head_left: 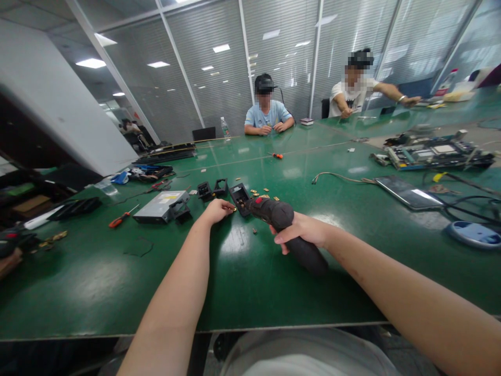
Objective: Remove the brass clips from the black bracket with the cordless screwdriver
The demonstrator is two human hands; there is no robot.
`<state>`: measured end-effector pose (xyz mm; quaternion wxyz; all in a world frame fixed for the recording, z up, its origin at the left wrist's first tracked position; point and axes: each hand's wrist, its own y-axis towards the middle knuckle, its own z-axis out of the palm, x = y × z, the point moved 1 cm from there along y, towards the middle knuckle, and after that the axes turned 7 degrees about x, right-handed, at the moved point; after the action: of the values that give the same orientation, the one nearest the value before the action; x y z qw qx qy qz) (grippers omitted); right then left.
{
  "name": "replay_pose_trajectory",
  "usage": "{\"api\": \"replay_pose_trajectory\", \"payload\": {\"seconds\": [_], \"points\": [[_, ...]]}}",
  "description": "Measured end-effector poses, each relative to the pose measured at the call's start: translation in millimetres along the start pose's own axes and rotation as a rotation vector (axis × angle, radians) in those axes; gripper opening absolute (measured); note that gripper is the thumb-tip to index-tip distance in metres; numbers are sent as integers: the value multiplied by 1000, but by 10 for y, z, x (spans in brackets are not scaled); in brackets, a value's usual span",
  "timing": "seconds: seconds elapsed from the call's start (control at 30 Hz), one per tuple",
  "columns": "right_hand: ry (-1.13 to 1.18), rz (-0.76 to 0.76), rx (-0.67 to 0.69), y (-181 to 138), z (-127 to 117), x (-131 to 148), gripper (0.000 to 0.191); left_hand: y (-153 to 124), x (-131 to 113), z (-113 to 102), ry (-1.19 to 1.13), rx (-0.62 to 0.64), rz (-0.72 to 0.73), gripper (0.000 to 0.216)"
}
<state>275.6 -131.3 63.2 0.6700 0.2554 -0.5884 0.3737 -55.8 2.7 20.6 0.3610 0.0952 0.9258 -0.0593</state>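
My right hand point(299, 232) is wrapped round the grip of a black cordless drill point(277, 213), its nose pointing left and away from me. Just past that nose lies an open black plastic housing point(239, 198) on the green table. My left hand point(218, 211) is closed in a pinch beside the housing, with a small brass-coloured piece point(235, 210) at the fingertips. Several flat brass-coloured pieces point(264, 196) are scattered behind the drill. More black plastic housings point(204, 190) stand beyond my left hand. A tiny part point(254, 231) rests in front of the drill.
To the left are a silver disc drive point(160, 207) and an orange screwdriver point(121, 217). On the right lie a tablet-like panel point(409, 192), a circuit board assembly point(434, 150), cables and a blue oval object point(475, 234). Two people point(268, 114) sit across the table point(250, 292); another person's hand point(10, 262) shows at far left.
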Motion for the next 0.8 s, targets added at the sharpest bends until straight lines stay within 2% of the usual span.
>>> {"api": "replay_pose_trajectory", "payload": {"seconds": [0.3, 0.53, 0.63, 0.8], "points": [[-12, -36, 24, 19, -7, -8, 31, 62, 90, 41, -65, -16, -8, 20], [-14, -18, 21, 14, -8, -9, 30, 47, 56, 73, -168, -12, 23, 22], [-7, -7, 16, 6, -6, -3, 32, 28, 26, 72, -215, -61, 33, 24], [-7, -5, 23, 8, -14, -11, 32, -3, 30, 57, -345, -226, 22, 32]]}}
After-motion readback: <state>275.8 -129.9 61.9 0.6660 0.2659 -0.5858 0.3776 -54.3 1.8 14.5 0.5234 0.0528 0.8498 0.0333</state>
